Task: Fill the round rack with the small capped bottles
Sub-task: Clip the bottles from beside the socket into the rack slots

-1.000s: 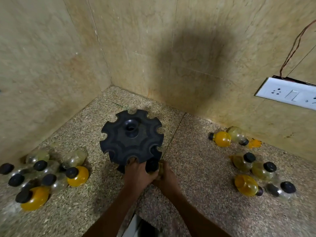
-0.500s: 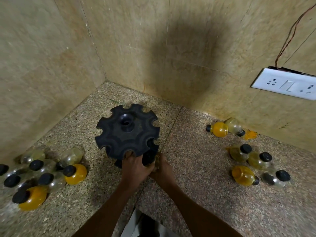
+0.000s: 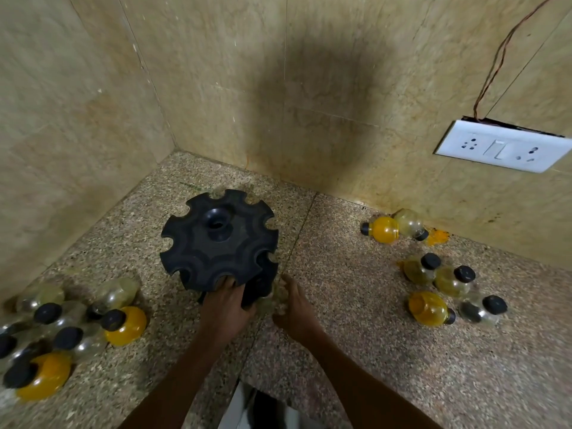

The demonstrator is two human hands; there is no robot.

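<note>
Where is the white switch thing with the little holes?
In the head view, the white switch plate is on the right wall, high above the bottles on the right, with a thin wire running up from its top edge.

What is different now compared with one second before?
The right hand has drawn back from the black round rack and no longer touches the left hand. The left hand still holds the rack's near edge. The bottles on both sides have not moved.

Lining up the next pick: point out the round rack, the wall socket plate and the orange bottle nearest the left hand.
round rack (image 3: 198,252), head view, top disc.
wall socket plate (image 3: 501,148), head view, white face.
orange bottle (image 3: 128,326), head view, round body.
</note>
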